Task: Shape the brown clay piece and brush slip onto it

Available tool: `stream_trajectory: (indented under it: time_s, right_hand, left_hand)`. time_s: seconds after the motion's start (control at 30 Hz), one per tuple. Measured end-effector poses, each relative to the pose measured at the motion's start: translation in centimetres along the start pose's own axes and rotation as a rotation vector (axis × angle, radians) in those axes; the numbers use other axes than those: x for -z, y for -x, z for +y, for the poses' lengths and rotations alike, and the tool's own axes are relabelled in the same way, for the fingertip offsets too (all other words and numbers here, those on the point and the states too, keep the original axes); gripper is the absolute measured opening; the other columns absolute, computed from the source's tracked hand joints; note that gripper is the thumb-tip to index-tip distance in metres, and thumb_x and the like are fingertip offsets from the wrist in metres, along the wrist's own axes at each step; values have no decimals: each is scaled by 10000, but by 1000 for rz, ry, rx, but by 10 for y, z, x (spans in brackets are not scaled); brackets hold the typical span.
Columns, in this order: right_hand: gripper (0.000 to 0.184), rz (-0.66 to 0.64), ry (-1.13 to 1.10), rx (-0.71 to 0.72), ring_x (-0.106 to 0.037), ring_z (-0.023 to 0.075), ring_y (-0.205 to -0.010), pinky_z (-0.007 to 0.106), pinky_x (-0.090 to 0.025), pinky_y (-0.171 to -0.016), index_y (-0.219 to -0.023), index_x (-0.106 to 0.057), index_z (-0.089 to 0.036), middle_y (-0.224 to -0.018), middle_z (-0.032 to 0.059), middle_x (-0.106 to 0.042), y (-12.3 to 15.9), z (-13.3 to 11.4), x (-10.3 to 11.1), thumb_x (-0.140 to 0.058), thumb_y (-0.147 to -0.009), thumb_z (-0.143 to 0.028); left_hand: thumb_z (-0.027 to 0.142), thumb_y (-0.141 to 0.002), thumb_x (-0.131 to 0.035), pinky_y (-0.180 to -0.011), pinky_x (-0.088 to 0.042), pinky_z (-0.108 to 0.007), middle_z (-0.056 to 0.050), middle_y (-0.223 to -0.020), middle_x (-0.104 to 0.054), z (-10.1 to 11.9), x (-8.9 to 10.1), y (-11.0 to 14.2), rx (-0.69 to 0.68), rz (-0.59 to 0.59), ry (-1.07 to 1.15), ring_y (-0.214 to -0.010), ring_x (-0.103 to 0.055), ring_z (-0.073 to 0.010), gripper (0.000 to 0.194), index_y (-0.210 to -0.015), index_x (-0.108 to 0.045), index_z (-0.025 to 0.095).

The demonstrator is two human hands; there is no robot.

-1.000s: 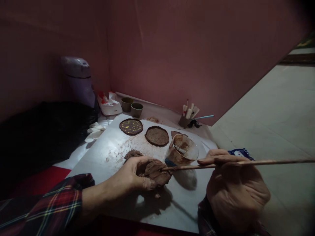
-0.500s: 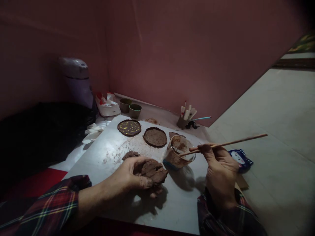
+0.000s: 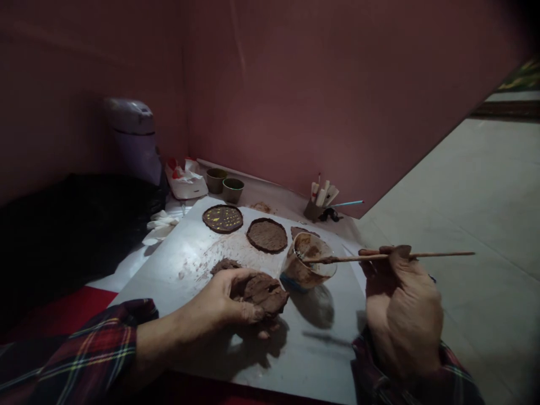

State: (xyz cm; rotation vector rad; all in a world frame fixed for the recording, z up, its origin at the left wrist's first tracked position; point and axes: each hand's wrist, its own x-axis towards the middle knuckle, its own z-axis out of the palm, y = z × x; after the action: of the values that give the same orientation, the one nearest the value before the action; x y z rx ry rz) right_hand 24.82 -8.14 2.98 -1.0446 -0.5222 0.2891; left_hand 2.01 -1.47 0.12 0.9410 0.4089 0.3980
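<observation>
My left hand (image 3: 230, 301) is wrapped round a lump of brown clay (image 3: 266, 293) above the white board (image 3: 304, 365). My right hand (image 3: 403, 309) pinches a thin wooden stick (image 3: 358, 258), held nearly level. Brown, wet-looking matter coats its left end, which lies over the rim of a clear cup (image 3: 314, 275) smeared with brown. Behind the left hand a smaller clay piece (image 3: 225, 265) rests on the board. Farther back lie a round brown disc with a raised edge (image 3: 266, 235) and another disc with yellow specks (image 3: 223, 219).
Two small dark pots (image 3: 233, 191) stand at the back near a white box (image 3: 188, 183). A holder with several sticks (image 3: 314, 209) is by the wall. Part of a flat brown piece (image 3: 304, 231) shows behind the cup. At left are white gloves (image 3: 161, 226) and a black bag (image 3: 80, 236).
My right hand has moved right, drawing the stick's coated end up from inside the cup to its rim. The stick is more level now. My left hand stays put with the clay.
</observation>
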Motion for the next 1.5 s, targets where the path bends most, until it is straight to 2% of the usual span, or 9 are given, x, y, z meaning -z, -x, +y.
stream_trajectory:
  time_s: [0.17, 0.3, 0.4, 0.6, 0.97, 1.07, 1.27, 1.37, 1.5]
  right_hand:
    - [174, -125, 112, 202, -638, 127, -648, 295, -511, -725, -775, -643, -163, -717, 9, -669, 39, -8, -15, -674, -807, -331]
    - [111, -234, 144, 327, -659, 152, -725, 313, -521, -731, -778, -639, -178, -745, 5, -663, 56, -6, -18, -632, -854, -258]
    - [99, -295, 178, 333, -654, 145, -738, 300, -523, -703, -799, -647, -182, -776, 7, -664, 57, -3, -17, -606, -877, -227]
    - [135, -442, 295, 529, -615, 187, -859, 340, -479, -780, -837, -643, -190, -746, 25, -684, 60, -8, -18, -533, -907, -154]
    - [165, -640, 339, 541, -600, 180, -873, 358, -463, -838, -866, -633, -194, -778, 12, -691, 56, -8, -15, -522, -878, -72]
    - [139, -556, 324, 501, -604, 173, -854, 330, -483, -783, -830, -636, -202, -746, 7, -682, 57, -5, -15, -542, -891, -118]
    - [121, -246, 191, 369, -619, 142, -681, 290, -493, -658, -737, -652, -174, -735, 5, -632, 51, -9, -17, -678, -813, -265]
    - [155, -94, 151, 391, -607, 150, -620, 310, -488, -637, -710, -618, -185, -654, -7, -623, 42, -17, -19, -648, -830, -279]
    - [132, 119, 218, 527, -591, 154, -563, 337, -503, -604, -711, -608, -192, -640, -17, -609, 31, -19, -19, -632, -834, -235]
  left_hand:
    - [172, -629, -786, -644, -513, -278, -23, -783, -593, -8, 7, -3, -42, -43, 18, -698, -586, -148, 299, -896, -661, 123]
    - [179, -682, -768, -684, -513, -287, -87, -954, -627, -6, 7, -4, -26, -77, 19, -799, -585, -167, 392, -1051, -655, 112]
    - [196, -700, -761, -685, -504, -283, -93, -945, -630, -3, 7, -4, -20, -77, 5, -785, -583, -160, 383, -1055, -657, 95]
    - [194, -690, -766, -675, -501, -283, -58, -865, -613, -3, 7, -3, -52, -43, -10, -746, -560, -145, 369, -1031, -669, 94]
    - [145, -668, -775, -651, -425, -217, -37, -820, -647, -3, 3, -2, 1, -15, -18, -729, -563, -117, 268, -924, -702, 112]
    - [128, -674, -765, -647, -407, -210, -40, -840, -649, -4, 4, -2, 3, -17, -11, -730, -556, -110, 283, -948, -698, 109]
    - [159, -672, -775, -646, -414, -230, -55, -846, -631, -6, 3, 0, 14, -58, 1, -717, -548, -119, 312, -965, -687, 97]
    - [166, -647, -792, -658, -440, -241, -34, -808, -600, -6, 4, 0, 5, -26, 21, -724, -548, -126, 295, -916, -690, 103]
    - [152, -645, -786, -718, -478, -298, -60, -902, -618, -10, 7, 0, 17, -47, 62, -816, -575, -172, 373, -1004, -684, 135]
